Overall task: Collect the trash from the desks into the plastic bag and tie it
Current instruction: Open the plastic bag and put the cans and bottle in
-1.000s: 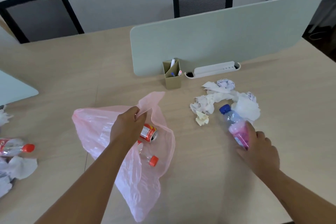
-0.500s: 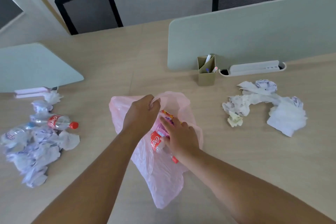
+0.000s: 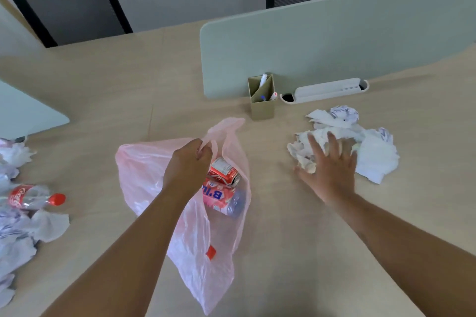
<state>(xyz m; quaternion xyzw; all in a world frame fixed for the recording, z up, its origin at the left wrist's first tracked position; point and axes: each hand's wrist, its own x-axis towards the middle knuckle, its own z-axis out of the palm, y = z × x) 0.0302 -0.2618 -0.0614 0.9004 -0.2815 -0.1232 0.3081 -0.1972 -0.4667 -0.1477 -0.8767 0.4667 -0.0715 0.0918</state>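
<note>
A: What is nearest to the camera?

B: Two bare forearms reach forward over the pale wood-grain worktop (image 3: 296, 252). Between them lies a thin, half-transparent pink plastic bag (image 3: 144, 175), wrinkled and flat at its near end.

A: How does the left hand stand?

B: The left hand (image 3: 188, 167) is closed, its fingers pinching the upper edge of the bag near one handle, so the mouth is lifted. Inside the mouth I see a red metal can (image 3: 224, 172) lying on its side and, touching it, a clear plastic bottle with a pink label (image 3: 221, 198). A small orange-red cap (image 3: 210, 252) shows through the film lower down.

A: And the right one?

B: The right hand (image 3: 329, 170) has its fingers spread wide, palm down, on the near part of a heap of crumpled white tissues and paper (image 3: 373, 157). The heap is soft and irregular, with some printed balls of paper at the far side.

A: Anything at the left?

B: Yes, another pile of crumpled paper (image 3: 18, 239) with a clear bottle with a red label and red cap (image 3: 33, 198) lying on it.

A: And farther?

B: A square beige pen holder (image 3: 261, 108) with pens, beside it a long white rounded tray (image 3: 324, 90), then a smooth pale-green divider panel (image 3: 334, 41), and behind it black mesh chairs (image 3: 72, 8).
</note>
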